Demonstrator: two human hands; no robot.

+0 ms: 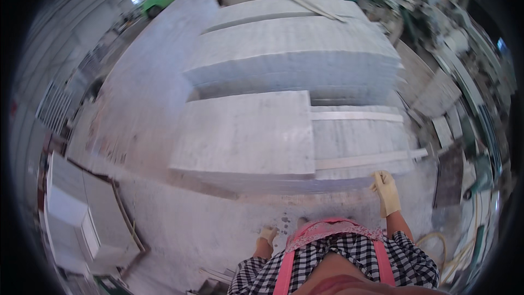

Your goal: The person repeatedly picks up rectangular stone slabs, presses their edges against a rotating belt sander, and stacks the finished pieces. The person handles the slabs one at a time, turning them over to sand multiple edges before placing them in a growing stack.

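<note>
From where I stand, I see the person's right hand (386, 190), in a cream glove, raised at the front edge of a low stack of pale slabs (357, 139). Its fingers (383, 175) are bent inward, toward the palm; I cannot tell whether they touch the slab edge or pinch some small thing, because the inside of the hand is hidden. On this stack lie two pale strips, crosswise: the far strip (357, 116) near the back and the near strip (363, 160) closer to the person, with its end reaching past the right side, just beyond the hand. At the left, joining them, is a pale rectangular slab (245, 134), its top a little higher. The left hand (267, 234), also in a cream glove, hangs low above the grey floor (185, 229), well apart from the slabs; it is small and blurred, so I cannot say if its fingers are opened or closed. Behind is a taller slab stack (295, 35). The person wears a pink apron (333, 227) over a black-and-white checked shirt (409, 257).
</note>
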